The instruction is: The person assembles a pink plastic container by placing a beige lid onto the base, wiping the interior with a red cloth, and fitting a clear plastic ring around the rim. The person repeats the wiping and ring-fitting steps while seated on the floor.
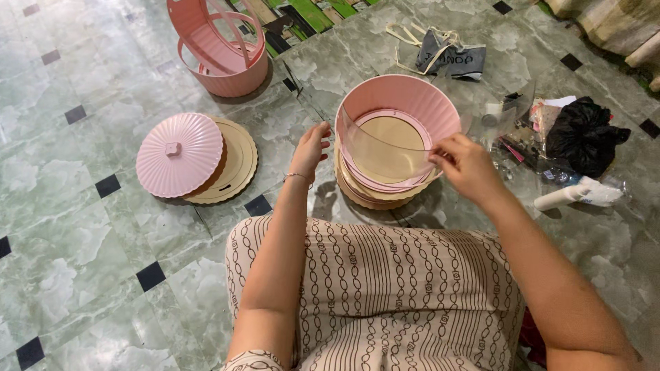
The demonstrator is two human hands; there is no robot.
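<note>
Head view: floor of pale green tiles (82, 206), seen from above your lap.
Right hand (467, 167): your fingertips pinch the near edge of a clear plastic sheet (381, 152), curved inside the pink ribbed ring (402, 103).
Left hand (309, 148): fingers spread and empty, touching the ring's left side.
Step in hand: keep the sheet pressed evenly to the wall; steady the ring as you go.
Ring contents: a tan disc (393, 134), apparently bare, over stacked bases.
Pink basket (220, 45): far left, interior hard to read.
Pink lid (179, 154): lying on a tan round board (237, 168).
</note>
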